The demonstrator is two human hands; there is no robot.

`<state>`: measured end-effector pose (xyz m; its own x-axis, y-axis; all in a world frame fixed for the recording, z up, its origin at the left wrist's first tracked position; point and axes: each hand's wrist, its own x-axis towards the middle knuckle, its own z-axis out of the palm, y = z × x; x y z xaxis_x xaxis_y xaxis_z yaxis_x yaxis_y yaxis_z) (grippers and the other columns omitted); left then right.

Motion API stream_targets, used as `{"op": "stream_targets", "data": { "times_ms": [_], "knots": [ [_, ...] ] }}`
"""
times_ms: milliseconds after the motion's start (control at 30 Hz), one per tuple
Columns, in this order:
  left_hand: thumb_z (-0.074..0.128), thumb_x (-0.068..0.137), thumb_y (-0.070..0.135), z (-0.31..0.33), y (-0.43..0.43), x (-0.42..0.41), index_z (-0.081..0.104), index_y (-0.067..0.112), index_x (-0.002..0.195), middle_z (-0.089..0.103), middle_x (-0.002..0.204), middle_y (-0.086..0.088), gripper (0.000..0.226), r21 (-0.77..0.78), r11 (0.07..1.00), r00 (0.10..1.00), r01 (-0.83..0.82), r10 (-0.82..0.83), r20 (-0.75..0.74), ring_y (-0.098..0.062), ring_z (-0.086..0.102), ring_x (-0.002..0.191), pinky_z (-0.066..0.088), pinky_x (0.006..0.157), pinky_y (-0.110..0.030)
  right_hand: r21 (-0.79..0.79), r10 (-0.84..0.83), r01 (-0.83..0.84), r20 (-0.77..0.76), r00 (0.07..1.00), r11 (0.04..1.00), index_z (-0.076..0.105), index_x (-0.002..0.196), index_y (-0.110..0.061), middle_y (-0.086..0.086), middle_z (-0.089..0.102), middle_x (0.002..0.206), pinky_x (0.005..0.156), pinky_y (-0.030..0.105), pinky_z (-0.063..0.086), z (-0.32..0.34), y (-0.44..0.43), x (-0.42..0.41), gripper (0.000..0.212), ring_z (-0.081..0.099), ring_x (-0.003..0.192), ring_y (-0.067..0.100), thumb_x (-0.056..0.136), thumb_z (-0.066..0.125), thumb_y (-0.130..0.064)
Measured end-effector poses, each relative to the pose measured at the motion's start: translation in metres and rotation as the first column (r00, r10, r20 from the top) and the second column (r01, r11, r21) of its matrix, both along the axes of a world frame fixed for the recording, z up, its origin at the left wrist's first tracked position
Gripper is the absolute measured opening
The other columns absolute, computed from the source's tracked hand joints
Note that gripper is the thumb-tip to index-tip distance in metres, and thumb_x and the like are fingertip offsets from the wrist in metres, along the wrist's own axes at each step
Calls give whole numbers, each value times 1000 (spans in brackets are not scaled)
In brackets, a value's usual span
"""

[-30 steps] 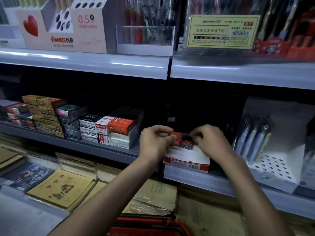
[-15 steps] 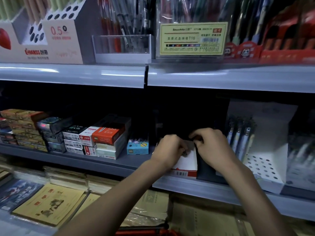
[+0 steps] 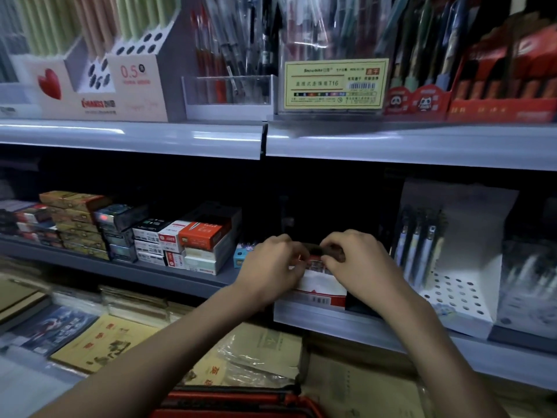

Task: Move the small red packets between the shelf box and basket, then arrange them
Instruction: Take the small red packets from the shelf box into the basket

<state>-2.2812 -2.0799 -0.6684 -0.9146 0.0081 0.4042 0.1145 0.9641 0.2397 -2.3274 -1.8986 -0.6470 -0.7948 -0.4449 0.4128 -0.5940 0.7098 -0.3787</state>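
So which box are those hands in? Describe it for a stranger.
Find the middle shelf, right of the seam in the upper shelf. The box sits at its front, under the left hand and right hand. White with a red band, it stands open, unlike the closed stacks to its left.

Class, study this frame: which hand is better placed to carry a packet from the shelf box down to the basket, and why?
Probably the left. Both the left hand and right hand pinch at the packets in the shelf box, but the red basket lies nearer the left forearm.
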Motion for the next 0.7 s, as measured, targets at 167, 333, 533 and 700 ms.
{"op": "stream_targets", "data": {
  "times_ms": [167, 333, 533, 700],
  "knots": [
    [54, 94, 48, 5, -32, 61, 63, 31, 130, 61, 120, 5, 40, -46, 998, 998, -50, 49, -34, -19, 58, 116, 52, 89, -38, -29, 104, -105, -38, 994, 994, 69, 118, -31, -10, 62, 111, 82, 37, 54, -2, -20, 38, 28, 63, 99, 16, 90, 70, -37],
    [52, 93, 57, -21, -74, 138, 57, 29, 140, 57, 132, 4, 55, -108, 988, 994, -112, 110, -24, -22, 58, 120, 53, 90, -39, 0, 249, -249, -38, 968, 969, 62, 131, -32, -13, 57, 121, 88, 34, 51, -33, -39, 94, 43, 57, 111, 11, 92, 67, -48],
    [49, 94, 61, -87, -115, 212, 50, 28, 144, 53, 142, -4, 60, -151, 979, 982, -137, 154, 108, -30, 56, 124, 54, 93, -44, 195, 382, -373, -9, 924, 907, 56, 139, -32, -11, 54, 131, 92, 28, 47, -80, -74, 134, 50, 54, 119, 12, 93, 64, -48],
    [45, 96, 62, -138, -136, 247, 45, 27, 149, 49, 147, -5, 64, -143, 979, 961, -144, 173, 215, -31, 52, 131, 51, 100, -47, 321, 470, -481, 117, 875, 816, 53, 141, -33, -9, 53, 135, 93, 32, 51, -123, -91, 159, 52, 52, 124, 15, 93, 62, -51]
  ]
}}
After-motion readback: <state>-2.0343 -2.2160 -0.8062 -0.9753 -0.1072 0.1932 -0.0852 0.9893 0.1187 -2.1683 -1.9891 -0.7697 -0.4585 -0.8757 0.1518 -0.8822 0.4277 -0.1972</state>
